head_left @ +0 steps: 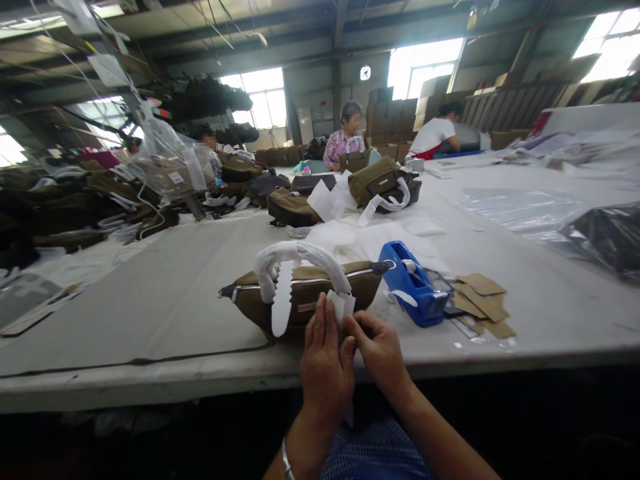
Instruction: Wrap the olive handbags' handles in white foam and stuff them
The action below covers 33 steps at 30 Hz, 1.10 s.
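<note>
An olive-brown handbag with a silver zip lies on the table, its handle wrapped in white padding. A jagged-edged white strip hangs from the handle. Near the right base of the handle is a piece of white paper. My left hand rests with fingers stretched out flat against the bag's front and the paper's left edge. From the right, thumb and forefinger of my right hand pinch the paper's lower edge. My palms hide the bag's lower front.
A blue tape dispenser stands close to the bag's right end, beside brown card pieces. More bags and white sheets lie farther back. Dark bags are heaped left. Two people sit beyond the table. Plastic film covers the right side.
</note>
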{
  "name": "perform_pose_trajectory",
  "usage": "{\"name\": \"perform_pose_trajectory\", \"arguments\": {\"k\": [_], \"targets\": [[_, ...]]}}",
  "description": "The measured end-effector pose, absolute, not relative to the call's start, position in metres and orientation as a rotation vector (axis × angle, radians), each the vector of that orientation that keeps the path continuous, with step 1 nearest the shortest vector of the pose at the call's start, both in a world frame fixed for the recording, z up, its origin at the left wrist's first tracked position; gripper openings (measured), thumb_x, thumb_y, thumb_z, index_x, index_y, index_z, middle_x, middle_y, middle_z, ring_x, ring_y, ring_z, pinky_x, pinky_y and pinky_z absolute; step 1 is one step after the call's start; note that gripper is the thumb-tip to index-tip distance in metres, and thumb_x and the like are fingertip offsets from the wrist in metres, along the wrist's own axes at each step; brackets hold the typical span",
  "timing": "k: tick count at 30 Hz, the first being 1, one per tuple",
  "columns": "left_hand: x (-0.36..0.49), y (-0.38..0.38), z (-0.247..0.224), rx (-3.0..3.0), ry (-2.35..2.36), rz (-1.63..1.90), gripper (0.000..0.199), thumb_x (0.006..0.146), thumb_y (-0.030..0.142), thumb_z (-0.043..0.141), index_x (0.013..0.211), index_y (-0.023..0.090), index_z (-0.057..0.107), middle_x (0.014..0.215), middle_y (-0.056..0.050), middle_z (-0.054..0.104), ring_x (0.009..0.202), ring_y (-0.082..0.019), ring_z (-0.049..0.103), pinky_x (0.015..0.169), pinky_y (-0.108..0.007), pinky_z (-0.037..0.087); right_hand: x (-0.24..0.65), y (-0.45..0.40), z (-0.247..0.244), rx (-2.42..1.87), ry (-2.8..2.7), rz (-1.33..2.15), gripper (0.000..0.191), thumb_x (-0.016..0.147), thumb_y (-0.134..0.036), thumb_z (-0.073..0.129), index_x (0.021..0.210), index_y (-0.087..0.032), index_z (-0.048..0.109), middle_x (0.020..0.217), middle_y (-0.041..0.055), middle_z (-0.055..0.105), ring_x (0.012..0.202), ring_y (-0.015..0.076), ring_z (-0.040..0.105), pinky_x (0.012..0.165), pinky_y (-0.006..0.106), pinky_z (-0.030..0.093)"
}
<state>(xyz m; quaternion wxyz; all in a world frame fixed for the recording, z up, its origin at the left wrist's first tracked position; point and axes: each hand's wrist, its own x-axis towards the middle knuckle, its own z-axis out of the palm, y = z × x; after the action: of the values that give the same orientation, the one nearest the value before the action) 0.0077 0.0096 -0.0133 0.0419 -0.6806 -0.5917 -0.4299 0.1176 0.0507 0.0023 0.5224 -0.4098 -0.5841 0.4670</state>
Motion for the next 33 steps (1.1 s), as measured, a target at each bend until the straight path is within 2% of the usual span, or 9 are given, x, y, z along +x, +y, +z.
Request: {"name": "perform_pose_trajectory", "arguments": {"k": [8, 13, 17, 20, 24, 26, 28, 31, 33], "targets": [[0.007, 0.007, -0.006, -2.033, -1.93, -1.696, 0.054, 0.105, 0.021, 0.043, 0.158, 0.026, 0.035, 0.158, -0.008, 0.047, 0.146, -0.022, 0.043, 0.119, -0.038, 0.039, 0.122, 0.054, 0.007, -1.063, -1.52, 1.126, 0.041, 0.092, -0.05, 0.063, 0.066, -0.019, 0.058, 0.051, -0.0023, 0.056, 0.047, 0.0117, 0.055, 0.049, 0.022, 0.041], [0.012, 0.01, -0.012, -2.009, -1.88, -1.556, 0.056, 0.105, 0.019, 0.04, 0.16, 0.026, 0.03, 0.161, -0.009, 0.042, 0.148, -0.024, 0.04, 0.119, -0.041, 0.039, 0.123, 0.056, 0.008, -1.067, -1.537, 1.053, 0.04, 0.092, -0.046, 0.062, 0.064, -0.018, 0.061, 0.051, -0.0023, 0.057, 0.046, 0.0109, 0.053, 0.049, 0.022, 0.04], [0.015, 0.01, -0.016, -2.082, -1.85, -1.34, 0.066, 0.106, 0.037, 0.041, 0.163, 0.014, 0.018, 0.166, -0.016, 0.03, 0.153, -0.028, 0.029, 0.12, -0.046, 0.036, 0.124, 0.056, 0.004, -1.018, -1.522, 1.043, 0.035, 0.092, -0.045, 0.062, 0.069, -0.018, 0.067, 0.06, -0.001, 0.06, 0.057, 0.0124, 0.055, 0.056, 0.022, 0.043], [0.016, 0.008, -0.015, -2.14, -1.828, -1.287, 0.078, 0.104, 0.055, 0.035, 0.162, 0.007, 0.015, 0.168, -0.02, 0.023, 0.155, -0.031, 0.022, 0.122, -0.049, 0.031, 0.125, 0.055, 0.001, -0.993, -1.515, 1.103, 0.036, 0.091, -0.048, 0.064, 0.071, -0.018, 0.066, 0.059, -0.0009, 0.06, 0.056, 0.0129, 0.054, 0.055, 0.023, 0.043], [0.014, 0.001, -0.004, -2.273, -1.873, -1.525, 0.079, 0.101, 0.064, 0.028, 0.162, 0.013, 0.023, 0.169, -0.016, 0.019, 0.156, -0.031, 0.019, 0.125, -0.048, 0.026, 0.124, 0.056, 0.001, -1.039, -1.461, 1.139, 0.037, 0.09, -0.049, 0.067, 0.07, -0.018, 0.065, 0.058, -0.001, 0.06, 0.054, 0.0128, 0.057, 0.054, 0.023, 0.043], [0.01, -0.004, 0.006, -2.245, -1.987, -1.876, 0.069, 0.104, 0.06, 0.026, 0.159, 0.019, 0.033, 0.168, -0.011, 0.026, 0.155, -0.028, 0.024, 0.124, -0.044, 0.028, 0.124, 0.058, 0.003, -1.027, -1.416, 1.184, 0.039, 0.091, -0.051, 0.066, 0.07, -0.018, 0.065, 0.054, -0.002, 0.058, 0.052, 0.0121, 0.056, 0.053, 0.023, 0.043], [0.004, -0.007, 0.017, -2.038, -2.179, -2.273, 0.059, 0.104, 0.056, 0.037, 0.152, 0.022, 0.047, 0.16, -0.01, 0.044, 0.149, -0.027, 0.039, 0.12, -0.04, 0.035, 0.125, 0.06, 0.005, -0.979, -1.373, 1.252, 0.04, 0.092, -0.052, 0.065, 0.071, -0.017, 0.065, 0.053, -0.0025, 0.057, 0.05, 0.0116, 0.055, 0.053, 0.023, 0.043], [-0.006, -0.006, 0.029, -1.884, -2.484, -2.605, 0.052, 0.094, 0.053, 0.061, 0.133, 0.018, 0.065, 0.132, -0.012, 0.069, 0.121, -0.029, 0.065, 0.103, -0.037, 0.05, 0.126, 0.06, 0.005, -0.927, -1.346, 1.307, 0.041, 0.091, -0.052, 0.066, 0.072, -0.017, 0.067, 0.054, -0.0022, 0.057, 0.052, 0.0115, 0.055, 0.054, 0.023, 0.043], [-0.009, -0.002, 0.032, -1.991, -2.617, -2.648, 0.049, 0.09, 0.051, 0.067, 0.122, 0.015, 0.07, 0.114, -0.012, 0.076, 0.103, -0.028, 0.071, 0.09, -0.034, 0.054, 0.126, 0.058, 0.004, -0.932, -1.347, 1.289, 0.04, 0.091, -0.051, 0.067, 0.071, -0.016, 0.067, 0.054, -0.0024, 0.056, 0.052, 0.0114, 0.054, 0.053, 0.023, 0.043]]}}
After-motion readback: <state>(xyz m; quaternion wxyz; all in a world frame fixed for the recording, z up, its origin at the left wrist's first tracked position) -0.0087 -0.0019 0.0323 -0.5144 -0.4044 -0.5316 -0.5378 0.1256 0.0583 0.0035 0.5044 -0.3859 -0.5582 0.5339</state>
